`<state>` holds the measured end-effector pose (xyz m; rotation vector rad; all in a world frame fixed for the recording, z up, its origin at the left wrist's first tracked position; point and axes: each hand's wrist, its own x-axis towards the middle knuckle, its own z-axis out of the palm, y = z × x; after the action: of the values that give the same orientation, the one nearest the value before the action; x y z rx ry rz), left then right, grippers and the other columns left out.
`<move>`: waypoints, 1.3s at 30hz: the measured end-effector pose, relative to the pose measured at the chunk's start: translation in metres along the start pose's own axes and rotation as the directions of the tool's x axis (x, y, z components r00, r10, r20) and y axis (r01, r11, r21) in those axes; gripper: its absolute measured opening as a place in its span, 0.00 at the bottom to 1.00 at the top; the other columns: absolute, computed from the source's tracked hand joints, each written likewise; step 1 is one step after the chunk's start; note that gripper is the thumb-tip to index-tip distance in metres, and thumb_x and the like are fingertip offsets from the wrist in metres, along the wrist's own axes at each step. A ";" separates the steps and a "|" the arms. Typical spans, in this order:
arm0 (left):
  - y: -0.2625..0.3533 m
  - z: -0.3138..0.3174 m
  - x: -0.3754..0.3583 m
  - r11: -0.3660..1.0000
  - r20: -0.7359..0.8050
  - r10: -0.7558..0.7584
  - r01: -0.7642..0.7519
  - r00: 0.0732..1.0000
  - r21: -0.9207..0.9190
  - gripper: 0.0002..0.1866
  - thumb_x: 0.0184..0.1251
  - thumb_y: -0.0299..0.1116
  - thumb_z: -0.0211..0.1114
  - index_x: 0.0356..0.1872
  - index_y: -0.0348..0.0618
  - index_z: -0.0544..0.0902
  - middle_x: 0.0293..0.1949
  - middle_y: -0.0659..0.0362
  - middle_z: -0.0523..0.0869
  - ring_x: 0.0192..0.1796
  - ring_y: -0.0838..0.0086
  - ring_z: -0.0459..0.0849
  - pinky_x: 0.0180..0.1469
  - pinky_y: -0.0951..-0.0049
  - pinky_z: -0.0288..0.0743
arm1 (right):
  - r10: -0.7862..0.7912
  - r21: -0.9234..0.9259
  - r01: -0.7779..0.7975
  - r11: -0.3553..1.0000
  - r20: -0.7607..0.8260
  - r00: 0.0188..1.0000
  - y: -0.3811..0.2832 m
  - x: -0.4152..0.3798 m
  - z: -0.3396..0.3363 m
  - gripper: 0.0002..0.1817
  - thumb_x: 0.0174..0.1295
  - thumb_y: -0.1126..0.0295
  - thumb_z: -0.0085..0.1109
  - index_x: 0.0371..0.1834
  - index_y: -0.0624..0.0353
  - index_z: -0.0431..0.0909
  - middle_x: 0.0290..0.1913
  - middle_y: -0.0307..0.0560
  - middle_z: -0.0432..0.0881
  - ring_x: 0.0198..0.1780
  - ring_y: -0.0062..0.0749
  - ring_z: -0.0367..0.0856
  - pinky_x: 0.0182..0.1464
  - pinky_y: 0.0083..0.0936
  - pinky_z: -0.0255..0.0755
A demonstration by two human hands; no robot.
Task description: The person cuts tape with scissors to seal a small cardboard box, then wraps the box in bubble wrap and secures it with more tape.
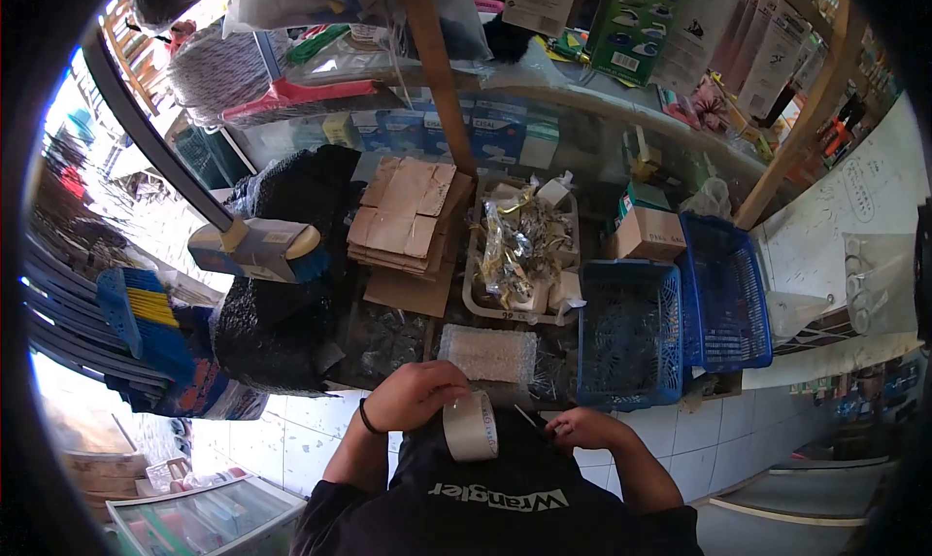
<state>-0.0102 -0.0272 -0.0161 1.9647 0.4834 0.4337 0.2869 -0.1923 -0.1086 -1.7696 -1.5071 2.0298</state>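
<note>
tape roll [471, 427] is held in the left grip [419, 396], fingers clenched on its upper rim, wide side facing up toward the camera; it is kept on the near side of the cream tray [500, 313], off the surface [427, 337], in front of the dark shirt [544, 527]. a black wristband [365, 417] is worn on that arm. a thin tool [525, 416] is grasped by the right grip [580, 427], also on the near side of the tray, a bit to its right; only a narrow pale length is shown, so its exact type cannot be told. the two grips are held apart from each other.

a bubble-wrapped parcel [488, 354] is laid flat just in front of the tray, untouched by either grip. the tray itself is filled with gold-toned and clear-packed pieces [524, 235], heaped loosely. left of the tray, folded cardboard [400, 211] is stacked; further left, a black plastic sheet [267, 323] is draped and a brush head [254, 250] is seen in a printed sleeve. right of the tray, a blue basket [626, 393] is placed just beside it, and a darker blue basket [733, 352] is set beyond that one, tilted. a small brown box [649, 235] is placed right of the tray too, behind the first basket. blue boxes [400, 132] are lined up behind the tray.
</note>
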 end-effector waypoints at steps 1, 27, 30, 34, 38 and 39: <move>0.001 -0.002 0.002 1.000 0.020 0.004 -0.004 1.000 0.012 0.06 0.63 0.27 0.59 0.37 0.38 0.81 0.37 0.53 0.83 0.40 0.57 0.82 0.42 0.65 0.76 | 0.005 0.126 -0.006 0.992 0.002 1.000 0.005 0.000 0.000 0.22 0.53 0.74 0.62 0.54 0.65 0.73 0.33 0.42 0.83 0.32 0.23 0.80 0.32 0.21 0.73; 0.020 -0.017 -0.011 0.998 0.066 -0.029 0.026 0.997 0.055 0.06 0.64 0.29 0.58 0.38 0.41 0.81 0.34 0.50 0.84 0.38 0.54 0.83 0.40 0.62 0.76 | -0.076 0.729 0.622 0.286 -0.629 0.773 -0.131 0.079 0.066 0.19 0.63 0.71 0.58 0.55 0.59 0.66 0.41 0.45 0.77 0.43 0.27 0.78 0.45 0.27 0.75; 0.024 -0.016 -0.013 0.995 0.002 -0.060 0.060 0.998 0.079 0.07 0.64 0.29 0.58 0.39 0.41 0.81 0.35 0.50 0.85 0.39 0.54 0.83 0.41 0.62 0.77 | -0.117 0.710 0.623 0.330 -0.624 0.773 -0.136 0.082 0.058 0.19 0.63 0.72 0.58 0.55 0.59 0.66 0.41 0.45 0.77 0.43 0.27 0.77 0.44 0.27 0.75; 0.019 -0.004 -0.013 0.996 -0.101 -0.013 0.021 0.995 0.086 0.07 0.64 0.30 0.58 0.39 0.40 0.81 0.35 0.50 0.84 0.39 0.54 0.83 0.42 0.63 0.77 | -0.169 0.673 0.619 0.404 -0.611 0.774 -0.149 0.072 0.038 0.19 0.62 0.73 0.58 0.54 0.61 0.67 0.40 0.45 0.77 0.40 0.28 0.78 0.43 0.26 0.75; 0.008 0.006 -0.015 0.995 -0.086 0.004 0.005 0.996 0.104 0.07 0.63 0.30 0.61 0.39 0.40 0.80 0.35 0.50 0.84 0.38 0.53 0.83 0.40 0.62 0.77 | -0.193 0.610 0.608 0.507 -0.607 0.770 -0.147 0.067 0.037 0.19 0.60 0.72 0.60 0.53 0.63 0.68 0.39 0.45 0.77 0.39 0.28 0.79 0.43 0.24 0.74; 0.008 0.005 -0.016 0.994 -0.082 -0.005 0.013 0.997 0.105 0.07 0.63 0.30 0.60 0.39 0.41 0.80 0.35 0.50 0.84 0.38 0.53 0.83 0.40 0.61 0.77 | -0.182 0.607 0.606 0.515 -0.613 0.769 -0.144 0.069 0.040 0.19 0.60 0.72 0.60 0.53 0.62 0.68 0.40 0.44 0.77 0.41 0.26 0.79 0.44 0.23 0.73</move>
<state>-0.0205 -0.0428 -0.0121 2.0510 0.5775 0.4933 0.1567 -0.1001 -0.0669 -1.2155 -0.5966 1.4540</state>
